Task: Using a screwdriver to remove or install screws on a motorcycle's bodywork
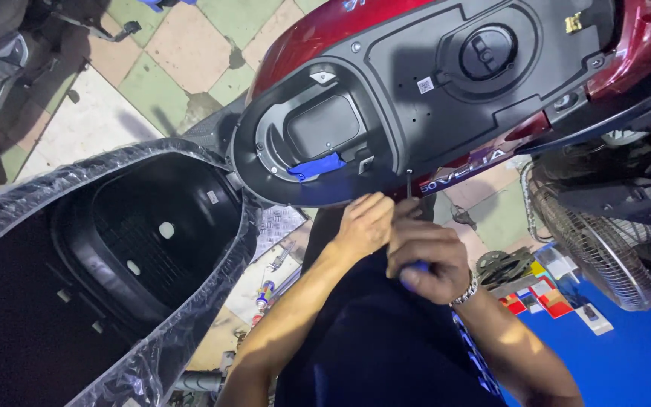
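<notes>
A view from above of a person working on a red scooter (318, 30) with its seat lifted. In the middle of the frame, both bare hands meet just below the rim of the black plastic under-seat compartment (416, 83), which fills the upper centre and right.

The right hand (429, 260), wearing a silver metal bracelet (465, 290) at the wrist, is clenched around the blue handle of a screwdriver (410, 226). The thin metal shaft rises from the fist towards the compartment's lower edge, its tip close to the black rim. The left hand (363, 224) lies just beside and touching the right, fingers curled at the base of the shaft; whether it grips the shaft cannot be told.

Inside the compartment, a small blue plastic part (314, 166) sits at the lower left, and a round black cap (487, 51) lies at the upper right. The raised black seat underside (114, 249), wrapped in clear plastic film, fills the lower left. A wire-caged fan (593, 241) stands at the right edge. Chequered floor tiles (167, 53) show in the upper left.
</notes>
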